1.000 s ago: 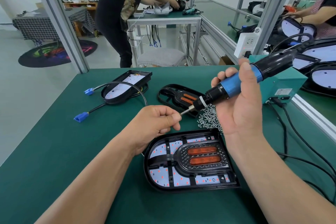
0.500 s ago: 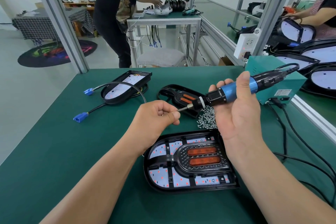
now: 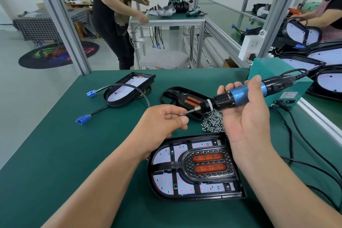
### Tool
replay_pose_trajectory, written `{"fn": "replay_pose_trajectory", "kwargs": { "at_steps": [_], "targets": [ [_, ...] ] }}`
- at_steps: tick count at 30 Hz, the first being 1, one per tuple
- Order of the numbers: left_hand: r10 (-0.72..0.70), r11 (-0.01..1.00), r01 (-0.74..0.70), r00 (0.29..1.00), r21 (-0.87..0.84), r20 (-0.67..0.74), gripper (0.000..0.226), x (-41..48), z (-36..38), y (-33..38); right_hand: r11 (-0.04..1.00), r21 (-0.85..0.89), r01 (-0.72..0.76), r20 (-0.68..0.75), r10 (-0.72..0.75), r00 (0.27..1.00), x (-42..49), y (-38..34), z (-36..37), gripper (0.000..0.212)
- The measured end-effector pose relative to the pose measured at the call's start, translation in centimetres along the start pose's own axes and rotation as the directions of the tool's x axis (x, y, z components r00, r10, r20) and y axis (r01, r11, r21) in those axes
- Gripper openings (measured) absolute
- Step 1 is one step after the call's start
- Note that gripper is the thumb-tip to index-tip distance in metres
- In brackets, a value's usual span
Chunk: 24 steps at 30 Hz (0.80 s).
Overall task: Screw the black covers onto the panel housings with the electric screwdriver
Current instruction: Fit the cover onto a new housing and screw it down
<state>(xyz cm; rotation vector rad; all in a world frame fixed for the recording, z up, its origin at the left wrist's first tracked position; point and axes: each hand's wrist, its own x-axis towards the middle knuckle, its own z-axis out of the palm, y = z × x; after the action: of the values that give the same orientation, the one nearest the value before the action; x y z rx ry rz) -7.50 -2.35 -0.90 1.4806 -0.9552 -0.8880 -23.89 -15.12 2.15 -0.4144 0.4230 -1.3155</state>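
My right hand (image 3: 248,116) grips the blue and black electric screwdriver (image 3: 246,93), held nearly level with its bit pointing left. My left hand (image 3: 162,124) pinches a small screw (image 3: 181,114) at the bit's tip. Below both hands a panel housing (image 3: 196,168) lies on the green table with a black cover and two orange lenses set in it. A pile of loose screws (image 3: 212,122) lies just behind it. A second black cover (image 3: 185,99) with orange lenses lies further back. Another housing (image 3: 127,89) with blue-plugged cables sits at the back left.
A teal power box (image 3: 288,87) stands at the right with black cables (image 3: 314,153) running over the table. More panels (image 3: 325,81) are stacked beyond the right rail. One person stands behind the bench at another table (image 3: 166,19); a second person is at the far right.
The screwdriver has tipped down from a steep slant to nearly level. My left hand stays at the bit's tip with the screw. The person behind has shifted.
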Motion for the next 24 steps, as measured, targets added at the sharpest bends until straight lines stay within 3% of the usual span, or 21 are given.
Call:
{"fn": "replay_pose_trajectory", "kwargs": {
  "at_steps": [7,13,24],
  "targets": [
    [-0.155,0.97,0.126,0.98,0.21,0.128,0.029,-0.4,-2.4,1.1,0.999,0.045,-0.016,0.094,0.012,0.995,-1.0,-1.1,0.7,0.019],
    [-0.223,0.918,0.09,0.923,0.387,0.314,0.048,-1.0,-3.6,1.6,0.997,-0.055,-0.058,0.337,0.073,0.939,-3.3,-1.3,1.5,0.01],
    [-0.177,0.905,0.02,0.927,0.426,0.331,0.031,-1.2,-3.5,1.7,0.958,-0.263,-0.115,0.474,0.232,0.849,-6.0,-0.2,1.7,0.011]
  ]
}}
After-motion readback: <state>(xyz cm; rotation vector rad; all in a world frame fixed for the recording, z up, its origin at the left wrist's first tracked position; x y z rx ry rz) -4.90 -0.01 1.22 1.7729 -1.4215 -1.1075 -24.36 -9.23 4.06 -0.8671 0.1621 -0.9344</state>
